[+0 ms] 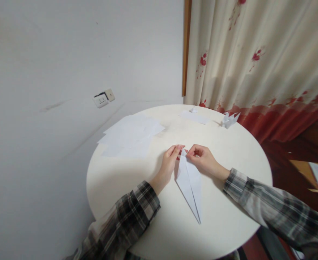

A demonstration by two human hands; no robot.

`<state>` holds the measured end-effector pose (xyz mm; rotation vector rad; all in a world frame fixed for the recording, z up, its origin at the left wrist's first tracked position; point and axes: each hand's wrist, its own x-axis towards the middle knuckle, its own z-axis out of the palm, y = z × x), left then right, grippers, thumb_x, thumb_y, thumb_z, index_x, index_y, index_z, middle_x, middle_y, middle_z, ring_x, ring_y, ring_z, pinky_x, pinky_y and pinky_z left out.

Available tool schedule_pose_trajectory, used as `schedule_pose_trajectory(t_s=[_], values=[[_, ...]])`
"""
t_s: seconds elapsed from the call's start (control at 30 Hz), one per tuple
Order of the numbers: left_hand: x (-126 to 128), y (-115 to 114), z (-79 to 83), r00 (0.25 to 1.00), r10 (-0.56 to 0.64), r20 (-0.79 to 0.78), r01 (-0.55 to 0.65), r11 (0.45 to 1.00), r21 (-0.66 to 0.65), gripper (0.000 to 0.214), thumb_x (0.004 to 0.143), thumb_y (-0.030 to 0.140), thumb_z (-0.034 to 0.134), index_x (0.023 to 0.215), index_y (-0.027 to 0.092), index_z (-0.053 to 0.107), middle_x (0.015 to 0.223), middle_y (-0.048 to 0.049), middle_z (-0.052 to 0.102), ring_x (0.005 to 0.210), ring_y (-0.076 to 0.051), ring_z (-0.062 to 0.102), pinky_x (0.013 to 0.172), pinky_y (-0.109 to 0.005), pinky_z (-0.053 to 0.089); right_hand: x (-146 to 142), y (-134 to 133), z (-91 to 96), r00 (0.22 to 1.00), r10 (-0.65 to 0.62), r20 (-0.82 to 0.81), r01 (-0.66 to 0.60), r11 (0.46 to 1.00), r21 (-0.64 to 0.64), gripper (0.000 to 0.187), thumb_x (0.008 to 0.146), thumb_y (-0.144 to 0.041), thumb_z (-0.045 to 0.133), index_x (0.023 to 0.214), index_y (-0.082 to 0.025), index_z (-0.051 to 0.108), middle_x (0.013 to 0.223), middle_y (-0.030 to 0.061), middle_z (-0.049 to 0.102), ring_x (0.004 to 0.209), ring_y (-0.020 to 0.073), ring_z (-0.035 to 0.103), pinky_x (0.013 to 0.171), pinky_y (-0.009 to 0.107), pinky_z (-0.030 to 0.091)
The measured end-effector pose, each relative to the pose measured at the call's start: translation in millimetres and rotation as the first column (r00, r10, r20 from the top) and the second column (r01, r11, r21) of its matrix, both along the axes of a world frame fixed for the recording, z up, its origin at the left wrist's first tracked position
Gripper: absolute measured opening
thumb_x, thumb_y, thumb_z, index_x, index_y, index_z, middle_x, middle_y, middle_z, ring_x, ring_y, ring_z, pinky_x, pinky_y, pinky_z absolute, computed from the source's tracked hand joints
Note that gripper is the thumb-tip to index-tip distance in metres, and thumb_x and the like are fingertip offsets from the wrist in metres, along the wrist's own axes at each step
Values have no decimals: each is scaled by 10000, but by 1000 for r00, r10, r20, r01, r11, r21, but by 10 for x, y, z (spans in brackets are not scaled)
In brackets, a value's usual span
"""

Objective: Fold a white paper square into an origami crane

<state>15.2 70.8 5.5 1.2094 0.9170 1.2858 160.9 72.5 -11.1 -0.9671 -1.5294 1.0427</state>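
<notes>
A white sheet folded into a long narrow kite shape (190, 182) lies on the round white table (224, 213), its sharp tip pointing toward me. My left hand (170, 161) pinches the far end of the folded paper from the left, fingers pressed together. My right hand (202, 159) pinches the same far end from the right, fingers curled. Both wrists wear plaid sleeves.
A loose stack of white sheets (130, 135) lies at the table's left. A single flat sheet (193, 117) and a small paper scrap (193, 109) are at the far edge, a folded paper crane (229, 119) at far right. A wall, socket (104, 98) and flowered curtain (259, 57) stand behind.
</notes>
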Motion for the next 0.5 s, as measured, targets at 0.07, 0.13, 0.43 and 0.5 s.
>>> schedule_pose_trajectory(t_s=[0.07, 0.13, 0.43, 0.5], values=[[-6, 4, -2, 1000, 11, -4, -11, 1000, -10, 270, 747, 396, 581, 814, 144, 653, 792, -41, 629, 707, -138, 545, 604, -218, 386, -6, 4, -6, 1000, -6, -16, 6, 1000, -20, 177, 710, -292, 618, 637, -164, 521, 583, -33, 515, 529, 82, 433, 509, 216, 341], [-10, 10, -4, 999, 29, -15, -29, 1000, -2, 256, 728, 386, 604, 790, 142, 651, 775, -38, 624, 695, -132, 535, 590, -210, 375, -10, 4, -8, 1000, -12, -18, 12, 1000, -27, 174, 707, -285, 619, 634, -164, 518, 581, -34, 512, 524, 80, 430, 502, 215, 335], [-11, 35, -8, 997, 75, -11, -75, 997, 29, 165, 676, 308, 649, 655, 145, 632, 618, 8, 580, 589, -103, 481, 569, -207, 366, 1, 2, -7, 999, 2, 40, -2, 1000, -2, 158, 706, -264, 621, 635, -161, 523, 591, -30, 521, 547, 82, 440, 526, 218, 343], [-16, 33, -6, 997, 79, -6, -79, 997, 27, 169, 683, 312, 643, 660, 145, 635, 627, 5, 583, 596, -106, 486, 572, -208, 368, 1, 4, -10, 1000, 5, 30, -5, 1000, -13, 158, 703, -260, 623, 634, -161, 521, 592, -30, 525, 545, 81, 442, 523, 216, 341]])
